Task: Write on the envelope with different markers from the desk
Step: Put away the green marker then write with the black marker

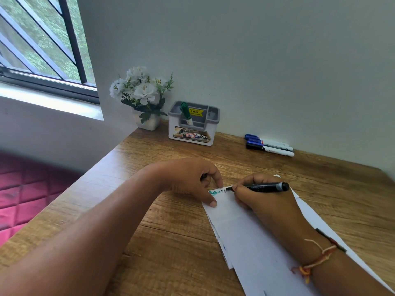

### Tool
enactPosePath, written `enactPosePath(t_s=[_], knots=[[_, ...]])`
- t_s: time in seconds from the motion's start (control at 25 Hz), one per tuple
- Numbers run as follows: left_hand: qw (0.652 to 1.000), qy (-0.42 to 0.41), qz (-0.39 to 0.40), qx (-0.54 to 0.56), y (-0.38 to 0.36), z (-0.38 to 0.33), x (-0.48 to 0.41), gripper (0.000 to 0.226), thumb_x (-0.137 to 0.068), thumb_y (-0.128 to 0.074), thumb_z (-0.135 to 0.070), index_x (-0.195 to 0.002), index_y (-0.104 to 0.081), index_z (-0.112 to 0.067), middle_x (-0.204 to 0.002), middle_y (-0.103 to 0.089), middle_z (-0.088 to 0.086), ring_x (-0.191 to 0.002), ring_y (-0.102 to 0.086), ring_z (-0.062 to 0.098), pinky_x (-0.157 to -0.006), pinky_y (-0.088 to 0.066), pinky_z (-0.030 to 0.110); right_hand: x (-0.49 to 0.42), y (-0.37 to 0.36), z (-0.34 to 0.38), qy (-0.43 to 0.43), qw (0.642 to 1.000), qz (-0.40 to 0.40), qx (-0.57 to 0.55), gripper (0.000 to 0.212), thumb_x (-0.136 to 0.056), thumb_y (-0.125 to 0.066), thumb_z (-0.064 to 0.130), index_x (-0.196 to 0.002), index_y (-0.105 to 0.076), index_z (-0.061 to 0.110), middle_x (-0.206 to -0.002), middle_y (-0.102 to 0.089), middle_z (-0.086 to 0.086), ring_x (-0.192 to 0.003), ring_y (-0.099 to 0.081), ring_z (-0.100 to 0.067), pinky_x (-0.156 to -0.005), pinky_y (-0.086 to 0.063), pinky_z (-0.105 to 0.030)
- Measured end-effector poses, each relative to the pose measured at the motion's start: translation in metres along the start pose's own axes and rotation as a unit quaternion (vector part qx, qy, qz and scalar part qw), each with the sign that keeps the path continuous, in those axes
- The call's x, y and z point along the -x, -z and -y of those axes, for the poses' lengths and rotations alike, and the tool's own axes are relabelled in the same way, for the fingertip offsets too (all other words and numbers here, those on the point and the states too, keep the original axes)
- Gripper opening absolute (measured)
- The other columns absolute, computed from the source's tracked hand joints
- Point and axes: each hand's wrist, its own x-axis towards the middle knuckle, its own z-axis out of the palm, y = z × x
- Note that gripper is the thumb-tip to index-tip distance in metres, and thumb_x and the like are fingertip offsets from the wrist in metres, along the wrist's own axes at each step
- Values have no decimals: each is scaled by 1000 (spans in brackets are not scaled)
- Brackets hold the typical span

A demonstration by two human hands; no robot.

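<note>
A white envelope [239,231] lies on top of a small stack of white envelopes on the wooden desk [171,236]. Near its far left corner there is green writing and a few black letters. My right hand [263,201] grips a black marker [260,187], whose tip touches the envelope beside the black letters. My left hand [192,180] rests on the envelope's far left corner, thumb and forefinger pressing the paper; a small dark thing sits in its curled fingers, and I cannot tell what it is.
Three capped markers [269,145], two blue and one black, lie by the wall at the back right. A grey and white organiser [193,123] holds a green marker [185,113]. A white flower pot [147,121] stands left of it. The desk's left edge drops to a red cushion [21,195].
</note>
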Motion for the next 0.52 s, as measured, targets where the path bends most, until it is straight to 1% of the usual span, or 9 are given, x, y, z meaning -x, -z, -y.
enactPosePath(t_s=[0.2,0.36,0.52], knots=[[1000,-3,-2,3,0,1,1,37,-77,-85,-36,-108,-65,-37,-72,-57,-10,-66,-50,7,-67,-42,31,1,0,2,-9,1000,-4,11,8,-79,-74,22,-72,-78,23,-68,-72,5,-67,-66,-11,-60,-47,-26],[1000,3,-3,5,0,1,1,39,-77,-85,-35,-111,-65,-35,-73,-58,-9,-66,-50,7,-68,-42,31,2,1,4,-6,1000,-9,15,5,-80,-77,25,-75,-79,25,-73,-74,5,-72,-68,-13,-62,-48,-26],[1000,5,0,6,0,0,1,39,-77,-85,-36,-111,-65,-35,-74,-58,-9,-67,-50,9,-69,-42,32,3,2,7,-29,999,-15,12,6,-80,-75,21,-74,-78,21,-73,-74,3,-69,-67,-12,-57,-47,-22]])
